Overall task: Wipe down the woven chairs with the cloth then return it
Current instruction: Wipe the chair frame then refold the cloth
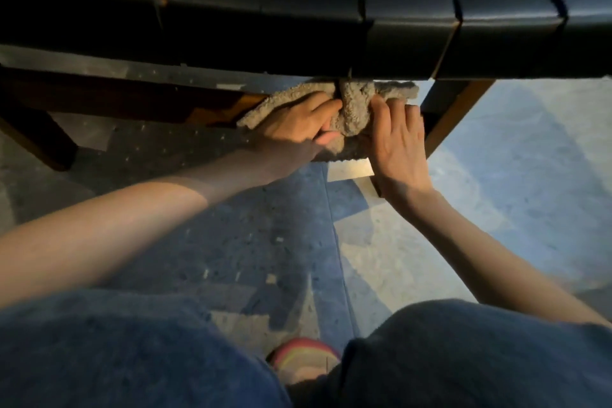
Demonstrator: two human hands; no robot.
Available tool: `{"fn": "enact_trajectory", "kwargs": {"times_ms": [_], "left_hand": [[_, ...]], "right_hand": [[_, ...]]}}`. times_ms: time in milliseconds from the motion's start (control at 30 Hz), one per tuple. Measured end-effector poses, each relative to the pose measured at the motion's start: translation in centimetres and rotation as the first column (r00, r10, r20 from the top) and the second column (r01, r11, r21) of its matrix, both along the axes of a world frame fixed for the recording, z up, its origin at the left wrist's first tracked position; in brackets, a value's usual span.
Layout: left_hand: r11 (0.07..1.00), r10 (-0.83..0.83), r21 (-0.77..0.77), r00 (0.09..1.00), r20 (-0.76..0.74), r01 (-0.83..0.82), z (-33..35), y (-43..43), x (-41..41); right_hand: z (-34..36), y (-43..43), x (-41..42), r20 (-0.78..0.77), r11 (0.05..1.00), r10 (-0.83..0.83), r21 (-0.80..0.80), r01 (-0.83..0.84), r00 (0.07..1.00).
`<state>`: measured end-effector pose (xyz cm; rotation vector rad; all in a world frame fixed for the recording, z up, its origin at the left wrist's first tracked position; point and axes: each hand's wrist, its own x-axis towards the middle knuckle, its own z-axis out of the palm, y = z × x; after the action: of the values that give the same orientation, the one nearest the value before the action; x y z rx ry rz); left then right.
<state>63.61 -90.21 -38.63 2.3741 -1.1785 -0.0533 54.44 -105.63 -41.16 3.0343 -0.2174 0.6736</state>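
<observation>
Position of parts, as observed:

1. The woven chair (331,10) stood directly in front of me. Its seat of wide black straps filled the upper part of the view, with the front edge facing me.
2. The cloth (356,109), a grey-beige terry piece, was located just below that front edge, bunched against the underside of the seat frame. One flap spread to the left and a shorter end reached to the right.
3. My left hand (298,124) was on the left portion of the cloth. Its fingers were curled and clamped on the fabric, with the thumb tucked along the lower fold.
4. My right hand (399,146) was on the right portion. Its fingers were close together and nearly straight, laid upward against the cloth, with the thumb pressed into the central bunch. Whether the fingertips hooked over the top of the fabric could not be determined.
5. The two hands were close together, separated only by the gathered middle of the cloth.
6. A wooden leg (453,116) of the chair stood just to the right of my right hand; a second wooden leg (36,139) was well apart at the left.
7. The floor (496,209) was speckled stone, part sunlit, part shaded. My knees in blue denim (132,351) occupied the lower view.
</observation>
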Motion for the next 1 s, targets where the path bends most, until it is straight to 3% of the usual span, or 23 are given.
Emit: {"fn": "enact_trajectory", "kwargs": {"times_ms": [200,367,433,500,567,733,767,800,867,900,1000], "left_hand": [[0.983,-0.149,0.11,0.988,0.042,0.144,-0.4,-2.3,-2.3],[0.978,-0.176,0.043,0.925,-0.337,0.202,-2.3,-3.2,-5.5],[0.969,-0.184,0.036,0.807,-0.561,0.246,-3.1,-3.8,-6.1],[0.959,-0.18,-0.002,0.601,-0.779,0.284,-3.6,-4.7,-5.8],[0.955,-0.136,0.013,0.474,-0.87,0.297,-4.0,-5.4,-5.0],[0.975,-0.115,-0.022,0.421,-0.9,0.219,-3.7,-6.3,-4.0],[0.977,-0.124,-0.025,0.471,-0.873,0.211,-3.5,-5.9,-4.0],[0.979,-0.124,-0.002,0.582,-0.803,0.205,-3.2,-5.4,-4.1],[0.982,-0.12,0.057,0.819,-0.562,0.182,-2.5,-4.4,-4.8],[0.981,-0.149,0.048,0.887,-0.436,0.189,-2.2,-4.1,-5.3],[0.96,-0.279,0.006,0.957,-0.079,0.28,-1.6,-3.6,-6.9]], "right_hand": [[0.5,-2.1,-3.2,0.174,0.934,0.003,0.352,-0.065,0.985],[-1.7,-2.8,-8.5,0.179,0.817,-0.124,0.577,-0.002,0.976],[-3.2,-2.2,-10.3,0.065,0.757,-0.18,0.646,0.096,0.982],[-4.4,-2.1,-10.6,-0.071,0.622,-0.262,0.75,0.225,0.962],[-4.5,-2.4,-9.4,-0.148,0.478,-0.32,0.828,0.294,0.936],[-3.8,-2.3,-5.4,-0.117,0.316,-0.297,0.925,0.213,0.948],[-3.9,-2.3,-5.1,-0.145,0.275,-0.323,0.931,0.239,0.935],[-4.1,-2.3,-4.9,-0.169,0.261,-0.356,0.926,0.271,0.919],[-4.1,-2.3,-5.0,-0.163,0.305,-0.408,0.903,0.302,0.898],[-3.8,-2.3,-5.1,-0.127,0.333,-0.417,0.9,0.281,0.9],[-2.0,-2.7,-6.1,0.019,0.419,-0.378,0.895,0.153,0.926]]}}
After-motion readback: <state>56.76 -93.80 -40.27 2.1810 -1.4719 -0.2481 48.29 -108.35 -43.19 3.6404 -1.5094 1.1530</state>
